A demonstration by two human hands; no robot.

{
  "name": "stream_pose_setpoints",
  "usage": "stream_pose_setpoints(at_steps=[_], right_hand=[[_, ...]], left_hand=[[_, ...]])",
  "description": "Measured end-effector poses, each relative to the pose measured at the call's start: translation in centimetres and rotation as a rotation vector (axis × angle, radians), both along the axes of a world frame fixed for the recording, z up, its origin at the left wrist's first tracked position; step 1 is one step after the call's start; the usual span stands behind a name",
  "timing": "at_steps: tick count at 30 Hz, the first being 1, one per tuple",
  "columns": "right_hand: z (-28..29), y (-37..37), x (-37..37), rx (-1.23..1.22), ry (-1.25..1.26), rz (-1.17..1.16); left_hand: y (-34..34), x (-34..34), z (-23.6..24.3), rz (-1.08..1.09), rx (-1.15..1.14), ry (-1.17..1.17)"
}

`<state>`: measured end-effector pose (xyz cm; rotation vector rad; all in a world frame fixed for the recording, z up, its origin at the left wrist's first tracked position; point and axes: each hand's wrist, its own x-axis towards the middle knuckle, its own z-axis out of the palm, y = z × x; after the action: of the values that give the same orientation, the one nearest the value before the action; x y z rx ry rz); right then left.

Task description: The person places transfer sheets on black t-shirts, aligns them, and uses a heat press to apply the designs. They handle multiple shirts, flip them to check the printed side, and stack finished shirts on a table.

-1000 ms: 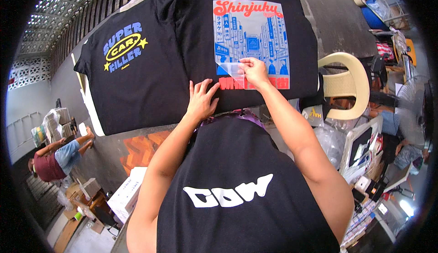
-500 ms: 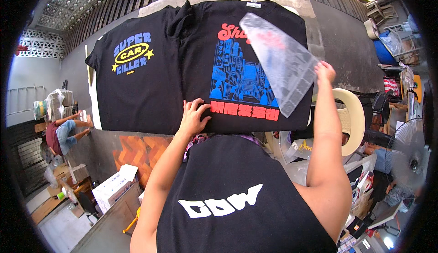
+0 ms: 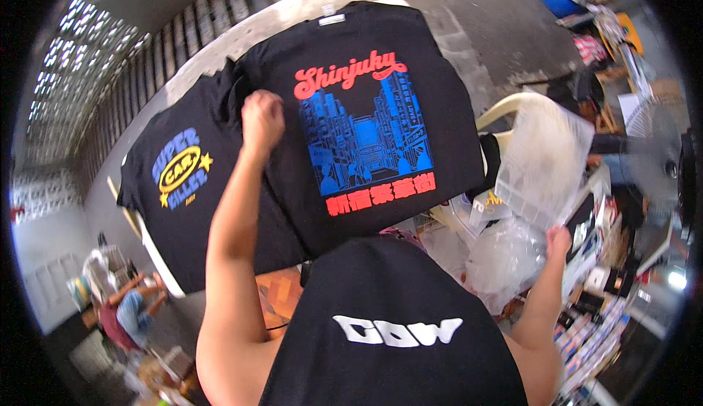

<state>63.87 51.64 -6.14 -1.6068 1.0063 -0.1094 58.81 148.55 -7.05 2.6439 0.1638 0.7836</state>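
Observation:
Two black T-shirts lie spread side by side on a pale-edged table. The right T-shirt [image 3: 447, 120] has a red and blue street-scene print, the left T-shirt [image 3: 150, 208] a smaller blue and yellow print. Above where they meet is my left hand [image 3: 262, 119], its fingers curled in; whether it grips cloth is hidden. Off to the right, my right hand [image 3: 558, 239] pinches the lower corner of a clear, stiff plastic sheet [image 3: 545, 161]. The sheet is away from the shirts, in front of a cream plastic chair [image 3: 505, 109].
A crumpled clear plastic bag [image 3: 505, 259] lies below the sheet. At the far right stands a fan [image 3: 659, 131], with piled boxes and goods below it. A person [image 3: 128, 314] sits low at the left. A slatted grating [image 3: 220, 10] runs behind the table.
My right hand has swung the plastic sheet off the right shirt, toward the chair. My left hand has moved up from the shirts' near edge, fingers now curled. The view has turned.

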Motion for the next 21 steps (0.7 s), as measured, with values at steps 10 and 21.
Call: stream_pose_setpoints(at_steps=[10, 21], right_hand=[[4.9, 12.5, -56.7, -0.413, 0.143, 0.066], [-4.7, 22.1, -55.6, 0.419, -0.39, -1.3]], left_hand=[[17.1, 17.3, -5.2, 0.621, 0.137, 0.859], [2.9, 15.2, 3.7, -0.16, -0.949, 0.51]])
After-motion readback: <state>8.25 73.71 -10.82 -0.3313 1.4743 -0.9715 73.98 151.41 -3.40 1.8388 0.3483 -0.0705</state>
